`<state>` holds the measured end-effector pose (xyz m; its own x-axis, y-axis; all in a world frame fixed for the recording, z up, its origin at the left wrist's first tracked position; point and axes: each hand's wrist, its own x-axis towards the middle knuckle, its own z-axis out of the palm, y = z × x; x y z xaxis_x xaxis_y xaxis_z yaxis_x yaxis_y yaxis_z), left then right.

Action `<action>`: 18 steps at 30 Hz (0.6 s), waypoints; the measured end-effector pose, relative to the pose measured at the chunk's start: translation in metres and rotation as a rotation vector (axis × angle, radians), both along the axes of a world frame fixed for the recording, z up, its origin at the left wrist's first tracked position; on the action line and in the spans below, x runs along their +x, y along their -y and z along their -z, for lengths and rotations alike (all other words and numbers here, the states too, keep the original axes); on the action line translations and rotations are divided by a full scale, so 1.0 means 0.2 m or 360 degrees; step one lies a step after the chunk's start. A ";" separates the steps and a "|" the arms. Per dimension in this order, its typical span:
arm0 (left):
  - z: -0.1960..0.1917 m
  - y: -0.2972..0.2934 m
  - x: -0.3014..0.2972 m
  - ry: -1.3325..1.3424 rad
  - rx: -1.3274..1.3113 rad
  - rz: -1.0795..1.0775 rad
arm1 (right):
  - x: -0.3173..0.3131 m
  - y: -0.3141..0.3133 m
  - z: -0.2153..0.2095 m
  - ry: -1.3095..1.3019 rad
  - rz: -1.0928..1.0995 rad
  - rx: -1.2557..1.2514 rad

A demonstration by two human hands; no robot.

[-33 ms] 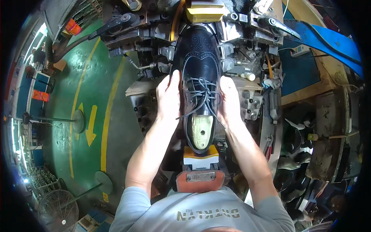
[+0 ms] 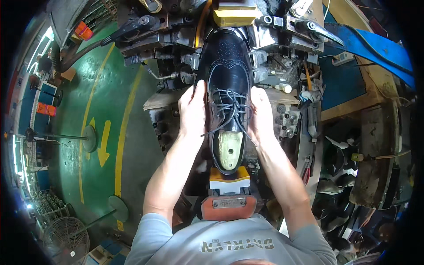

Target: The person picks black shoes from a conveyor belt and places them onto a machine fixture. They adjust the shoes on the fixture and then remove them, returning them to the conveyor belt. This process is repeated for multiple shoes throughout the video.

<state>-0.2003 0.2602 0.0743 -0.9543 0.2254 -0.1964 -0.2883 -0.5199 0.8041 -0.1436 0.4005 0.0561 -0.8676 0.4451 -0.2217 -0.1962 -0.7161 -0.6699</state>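
A black lace-up brogue shoe (image 2: 229,75) sits sole-down on a pale last (image 2: 229,150), clamped in a metal machine (image 2: 274,39), toe pointing away from me. My left hand (image 2: 192,110) presses flat against the shoe's left side by the laces. On the opposite side, my right hand (image 2: 261,115) grips the shoe at the same height. The grey laces hang loose between my hands. A yellow pad (image 2: 234,15) meets the toe. Behind the heel are a yellow-and-white block (image 2: 229,181) and an orange pad (image 2: 229,205).
Black levers (image 2: 128,28) and metal clamps flank the shoe. The green floor (image 2: 75,88) with yellow lines and an arrow (image 2: 104,141) lies to my left, with a fan (image 2: 66,240) near it. A blue band (image 2: 375,48) and dark shoe parts (image 2: 335,185) are on the right.
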 end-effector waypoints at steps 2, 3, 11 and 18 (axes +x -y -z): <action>-0.01 0.00 -0.02 0.0025 0.0032 0.0013 | -0.02 0.01 0.01 0.0000 0.0038 0.0045; -0.01 0.00 -0.02 0.0017 0.0074 0.0000 | -0.04 0.01 0.03 -0.0042 0.0037 0.0053; -0.15 0.01 -0.01 0.0252 0.0095 0.0142 | 0.01 -0.04 -0.08 -0.0074 -0.0207 -0.0307; -0.20 0.02 -0.03 0.0448 0.0211 0.0237 | -0.02 -0.07 -0.17 0.0108 -0.0310 -0.0526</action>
<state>-0.2072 0.2567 0.1141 -0.8216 0.3994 -0.4068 -0.5697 -0.5503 0.6104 -0.1467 0.4151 0.0893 -0.9072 0.1687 -0.3853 0.0013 -0.9150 -0.4035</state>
